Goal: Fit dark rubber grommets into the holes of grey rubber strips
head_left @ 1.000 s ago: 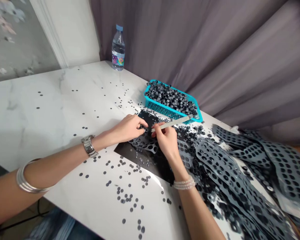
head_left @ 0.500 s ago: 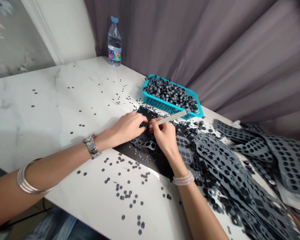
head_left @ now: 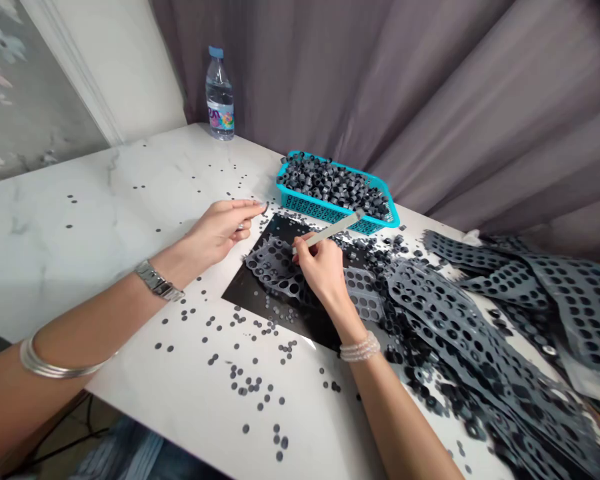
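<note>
My right hand (head_left: 323, 267) is closed round a pale flat stick (head_left: 337, 225), whose far end points up toward the basket. That hand rests over a dark grey perforated sheet (head_left: 275, 263) lying on a black mat (head_left: 247, 293). My left hand (head_left: 223, 230) is left of the mat, its thumb and forefinger pinching a small dark piece (head_left: 265, 209) at their tips. I cannot make out the piece's exact shape. A second part of perforated sheet (head_left: 363, 293) shows to the right of my right wrist. Small grey discs (head_left: 283, 310) lie scattered on the mat.
Behind the mat stands a turquoise basket (head_left: 305, 203) heaped with small dark ring-like pieces. Long punched-out grey sheets (head_left: 445, 327) pile up at the right. A water bottle (head_left: 221, 100) stands at the back, by the curtain (head_left: 290, 73). Loose discs (head_left: 250, 383) dot the white table (head_left: 180, 413).
My left hand has moved left and up from the sheet with a small dark piece in its fingertips, uncovering more of the sheet. My right hand stays near the sheet with the stick.
</note>
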Demonstrator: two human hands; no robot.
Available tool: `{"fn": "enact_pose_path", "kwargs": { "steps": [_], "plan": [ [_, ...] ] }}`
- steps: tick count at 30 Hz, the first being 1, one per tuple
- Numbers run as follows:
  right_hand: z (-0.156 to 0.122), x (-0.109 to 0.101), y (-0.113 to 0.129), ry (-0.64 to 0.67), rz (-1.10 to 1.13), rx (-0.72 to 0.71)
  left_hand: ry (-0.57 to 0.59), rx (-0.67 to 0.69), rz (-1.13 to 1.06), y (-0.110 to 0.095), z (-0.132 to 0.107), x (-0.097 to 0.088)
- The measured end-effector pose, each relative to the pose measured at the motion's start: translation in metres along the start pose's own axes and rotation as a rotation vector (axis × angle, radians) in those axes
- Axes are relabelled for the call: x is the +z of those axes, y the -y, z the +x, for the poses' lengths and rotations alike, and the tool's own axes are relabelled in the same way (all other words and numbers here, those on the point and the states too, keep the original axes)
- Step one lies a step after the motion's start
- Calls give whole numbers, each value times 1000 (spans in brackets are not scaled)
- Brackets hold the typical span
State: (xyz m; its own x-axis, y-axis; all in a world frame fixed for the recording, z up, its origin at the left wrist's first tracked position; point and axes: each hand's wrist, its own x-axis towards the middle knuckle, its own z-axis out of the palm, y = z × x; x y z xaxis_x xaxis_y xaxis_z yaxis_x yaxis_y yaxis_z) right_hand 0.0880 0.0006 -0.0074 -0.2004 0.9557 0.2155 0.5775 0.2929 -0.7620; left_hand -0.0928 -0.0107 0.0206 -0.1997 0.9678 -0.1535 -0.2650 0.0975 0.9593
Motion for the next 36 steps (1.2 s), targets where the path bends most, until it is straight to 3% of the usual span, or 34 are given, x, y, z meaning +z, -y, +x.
{"fn": "enact_pose_path", "kwargs": {
  "steps": [4, 7, 15, 18, 21, 24, 27, 31, 36],
  "plan": [
    [3, -3, -1, -59, 126, 45, 191, -296, -237, -3, 1, -1],
    [4, -10, 2, -135, 154, 76, 219, -399, -339, 0, -1, 3],
    [11, -21, 17, -281, 277, 44, 228, -451, -421, 1, -7, 7],
    [15, -14, 21, -202, 393, 55, 243, -467, -440, 0, -5, 5],
    [19, -1, 18, -100, 361, 73, 293, -481, -458, -1, -1, 1],
    [20, 9, 10, -61, 240, 70, 310, -398, -372, 0, 3, -1],
    [20, 13, 2, -26, 189, 63, 231, -261, -131, 6, 5, -1],
    [19, 13, -2, 8, 138, 39, 175, -70, 346, 14, 3, 2],
    [19, 12, 0, 9, 70, 0, 129, 345, 1031, 18, 1, 7]
  ]
}}
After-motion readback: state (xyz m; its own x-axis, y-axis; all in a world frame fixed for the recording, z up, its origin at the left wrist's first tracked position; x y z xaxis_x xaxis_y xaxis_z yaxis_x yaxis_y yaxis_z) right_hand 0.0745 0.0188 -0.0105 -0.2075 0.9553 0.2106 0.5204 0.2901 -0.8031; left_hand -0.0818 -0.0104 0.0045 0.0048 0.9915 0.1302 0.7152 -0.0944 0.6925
